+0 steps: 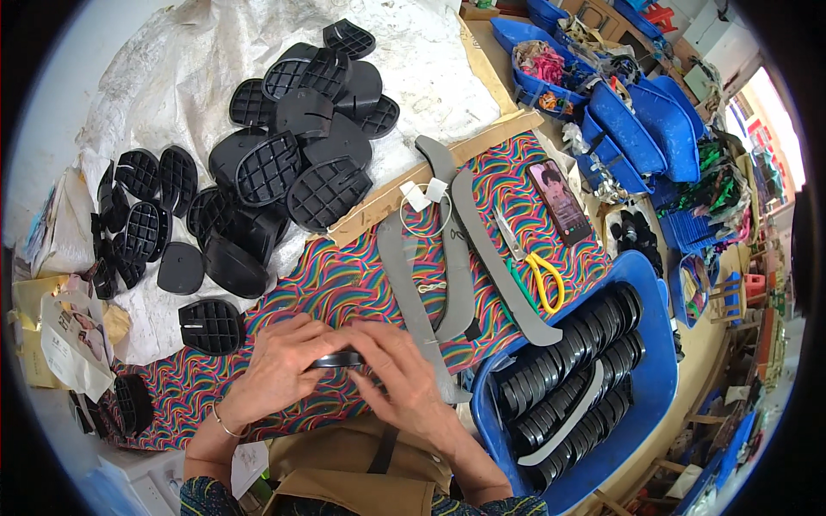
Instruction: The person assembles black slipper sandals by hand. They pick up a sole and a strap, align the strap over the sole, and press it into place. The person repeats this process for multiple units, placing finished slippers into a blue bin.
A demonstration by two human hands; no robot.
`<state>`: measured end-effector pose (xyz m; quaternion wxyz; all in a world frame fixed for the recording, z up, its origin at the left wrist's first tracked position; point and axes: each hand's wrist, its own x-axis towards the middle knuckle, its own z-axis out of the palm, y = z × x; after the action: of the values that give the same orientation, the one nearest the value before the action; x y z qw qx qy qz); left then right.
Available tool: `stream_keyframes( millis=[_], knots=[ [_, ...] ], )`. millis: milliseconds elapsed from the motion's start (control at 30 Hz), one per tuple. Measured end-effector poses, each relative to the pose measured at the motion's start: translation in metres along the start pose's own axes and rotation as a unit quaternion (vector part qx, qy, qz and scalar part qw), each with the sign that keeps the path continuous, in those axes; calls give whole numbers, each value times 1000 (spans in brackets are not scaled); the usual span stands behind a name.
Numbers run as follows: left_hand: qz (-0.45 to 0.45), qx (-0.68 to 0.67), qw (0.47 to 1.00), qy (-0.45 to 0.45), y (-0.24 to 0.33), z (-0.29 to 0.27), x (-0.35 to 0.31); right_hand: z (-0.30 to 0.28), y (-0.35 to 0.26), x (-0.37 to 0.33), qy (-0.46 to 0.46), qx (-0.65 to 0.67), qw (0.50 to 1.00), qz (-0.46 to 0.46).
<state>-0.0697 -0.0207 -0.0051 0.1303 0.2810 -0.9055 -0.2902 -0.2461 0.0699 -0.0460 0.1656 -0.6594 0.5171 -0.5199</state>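
Note:
Above the patterned cloth, close to my body, both hands meet around a black shoe heel piece point(337, 359) with a shiny rim, seen nearly edge-on. My left hand point(280, 365) grips it from the left, fingers curled over it. From the other side my right hand point(400, 374) closes on it with thumb and fingers; part of the piece is hidden. A similar black heel point(211, 327) lies beyond my left hand, its gridded underside up. Farther off, more heel pieces point(268, 168) are heaped on a white sheet point(163, 86).
Curved grey strips point(508, 275) lie right of my hands, near yellow-handled scissors point(561, 273) and a lit phone point(561, 202). A white tag loop point(415, 196) rests on the strips. Rows of black heels fill a blue tub point(661, 361) at right. More blue tubs point(628, 129) stand beyond.

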Motion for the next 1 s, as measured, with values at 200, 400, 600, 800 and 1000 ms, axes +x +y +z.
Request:
stream_keyframes(
  millis=[200, 400, 600, 800, 1000],
  knots=[
    [-171, -219, 959, 50, -15, 12, -9, 9, 15, -22, -49, -52, 997, 27],
    [-112, -191, 971, 95, -24, 23, -13, 11, -3, 7, -46, -55, 997, 25],
    [-104, -203, 967, 110, -25, 23, -17, 23, 2, 15, -119, -64, 989, -56],
    [-110, -283, 945, 120, -31, 24, -26, 21, 2, 16, -117, -36, 992, 1],
    [-125, -258, 948, 140, -33, 29, -26, 30, 0, 25, -179, -96, 978, -38]
  ],
)
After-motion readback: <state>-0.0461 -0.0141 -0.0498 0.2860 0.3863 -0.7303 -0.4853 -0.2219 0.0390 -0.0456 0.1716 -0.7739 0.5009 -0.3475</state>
